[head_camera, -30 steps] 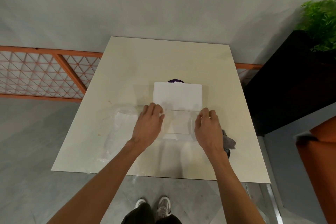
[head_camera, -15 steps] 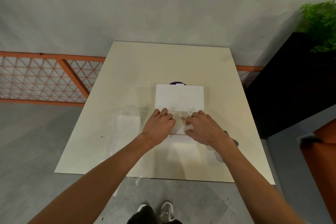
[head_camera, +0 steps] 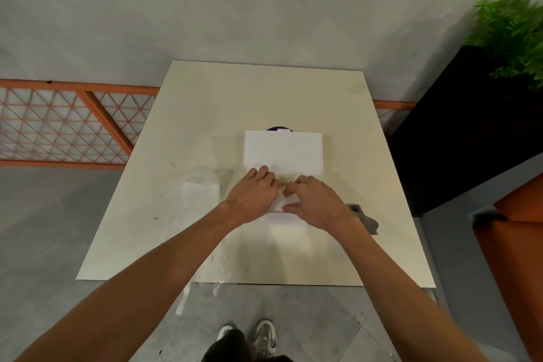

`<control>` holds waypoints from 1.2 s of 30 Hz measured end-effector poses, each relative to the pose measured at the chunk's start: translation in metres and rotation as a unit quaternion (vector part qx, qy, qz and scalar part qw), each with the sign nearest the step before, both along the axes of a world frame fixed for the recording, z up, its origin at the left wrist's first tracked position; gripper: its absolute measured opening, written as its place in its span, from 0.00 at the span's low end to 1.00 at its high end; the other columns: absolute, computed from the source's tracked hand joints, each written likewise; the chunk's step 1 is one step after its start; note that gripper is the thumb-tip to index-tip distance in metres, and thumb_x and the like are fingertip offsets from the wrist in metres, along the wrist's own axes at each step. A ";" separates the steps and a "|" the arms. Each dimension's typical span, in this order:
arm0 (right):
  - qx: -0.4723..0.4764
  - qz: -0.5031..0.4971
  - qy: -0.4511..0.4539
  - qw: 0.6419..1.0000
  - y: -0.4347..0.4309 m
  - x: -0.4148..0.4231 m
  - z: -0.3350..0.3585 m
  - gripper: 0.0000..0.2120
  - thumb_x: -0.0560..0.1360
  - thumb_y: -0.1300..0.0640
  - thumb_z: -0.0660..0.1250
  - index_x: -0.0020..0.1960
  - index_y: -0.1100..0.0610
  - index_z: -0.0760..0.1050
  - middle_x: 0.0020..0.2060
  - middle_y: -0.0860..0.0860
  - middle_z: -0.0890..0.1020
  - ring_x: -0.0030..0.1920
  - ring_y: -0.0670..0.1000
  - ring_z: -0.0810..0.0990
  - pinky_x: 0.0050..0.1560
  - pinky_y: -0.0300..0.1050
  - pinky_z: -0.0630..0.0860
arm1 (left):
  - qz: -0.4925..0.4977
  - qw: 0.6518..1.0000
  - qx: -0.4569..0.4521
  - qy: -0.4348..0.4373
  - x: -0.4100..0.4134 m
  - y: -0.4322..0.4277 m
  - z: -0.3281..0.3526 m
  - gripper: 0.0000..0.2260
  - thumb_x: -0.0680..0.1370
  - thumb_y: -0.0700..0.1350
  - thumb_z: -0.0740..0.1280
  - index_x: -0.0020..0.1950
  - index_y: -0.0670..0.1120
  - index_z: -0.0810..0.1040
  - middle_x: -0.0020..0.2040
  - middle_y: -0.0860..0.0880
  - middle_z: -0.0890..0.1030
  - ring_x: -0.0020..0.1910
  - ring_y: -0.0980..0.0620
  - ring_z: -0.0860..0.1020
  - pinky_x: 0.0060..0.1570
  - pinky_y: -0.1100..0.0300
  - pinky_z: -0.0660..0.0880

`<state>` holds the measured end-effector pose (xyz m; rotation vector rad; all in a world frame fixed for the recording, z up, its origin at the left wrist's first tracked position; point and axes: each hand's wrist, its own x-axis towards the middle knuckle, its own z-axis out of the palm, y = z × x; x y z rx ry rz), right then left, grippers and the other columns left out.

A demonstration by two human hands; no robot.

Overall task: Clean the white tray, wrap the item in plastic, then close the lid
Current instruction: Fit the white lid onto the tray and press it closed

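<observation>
Cream table (head_camera: 205, 114), large and square, runs away from you toward the grey wall; everything sits on its middle and near half. Clear plastic sheet (head_camera: 202, 185) lies spread across it, crumpled to your left, one edge hanging over the near edge of the table.

White lid (head_camera: 283, 151) stands open at the far side of the tray, its long axis left to right across your view. White tray (head_camera: 277, 216) lies just nearer, mostly under your hands, its long axis also left to right as far as it shows. A dark purple round thing (head_camera: 277, 128) peeks out behind the lid. Grey cloth (head_camera: 365, 219) lies just right of your right wrist.

Left hand (head_camera: 252, 195) is palm down, fingers curled and pressed flat over the tray's left half. Right hand (head_camera: 316, 203) is palm down over the right half, fingertips meeting the left near the middle. Whether either pinches plastic or only presses it, you cannot tell; the item itself is hidden.

Judgement: wrapping is in progress. The lid lies straight ahead of both hands, equally near each, and would fold toward you.
</observation>
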<state>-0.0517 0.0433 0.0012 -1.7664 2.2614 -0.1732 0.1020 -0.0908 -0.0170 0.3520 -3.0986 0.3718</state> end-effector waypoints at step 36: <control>-0.094 0.023 -0.079 0.992 0.004 -0.003 -0.022 0.06 0.82 0.55 0.71 0.55 0.57 0.81 0.59 0.50 0.79 0.55 0.57 0.79 0.57 0.57 0.79 | 0.067 0.970 0.232 -0.029 -0.023 -0.014 0.019 0.12 0.78 0.33 0.60 0.49 0.48 0.77 0.46 0.51 0.80 0.49 0.45 0.77 0.47 0.55 0.66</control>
